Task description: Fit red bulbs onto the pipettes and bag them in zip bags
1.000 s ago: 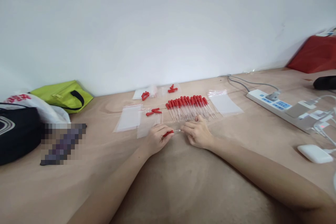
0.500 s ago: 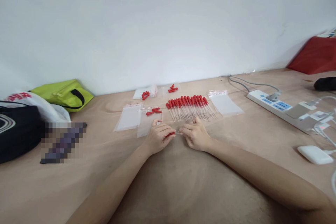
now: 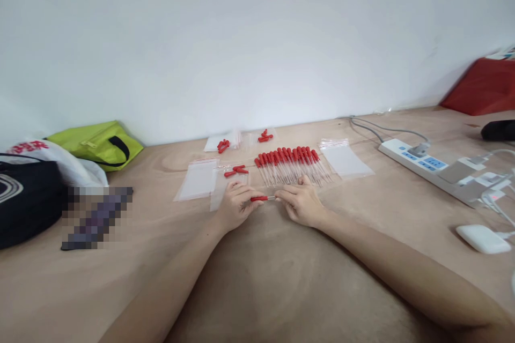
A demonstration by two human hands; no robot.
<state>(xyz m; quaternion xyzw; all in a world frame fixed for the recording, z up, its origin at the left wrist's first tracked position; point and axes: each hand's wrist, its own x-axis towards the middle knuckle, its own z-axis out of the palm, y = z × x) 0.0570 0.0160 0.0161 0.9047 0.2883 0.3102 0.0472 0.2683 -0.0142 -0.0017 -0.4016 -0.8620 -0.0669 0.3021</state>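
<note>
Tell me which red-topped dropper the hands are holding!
The nearest dropper, held between left hand and right hand; the other droppers lie in a row beyond.

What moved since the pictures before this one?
The left hand went a little right, toward the right hand, then back left, so more of the red bulb shows between them. Neither hand visibly let go: left on the bulb, right on the clear tube. The droppers and bags stayed put.
</note>
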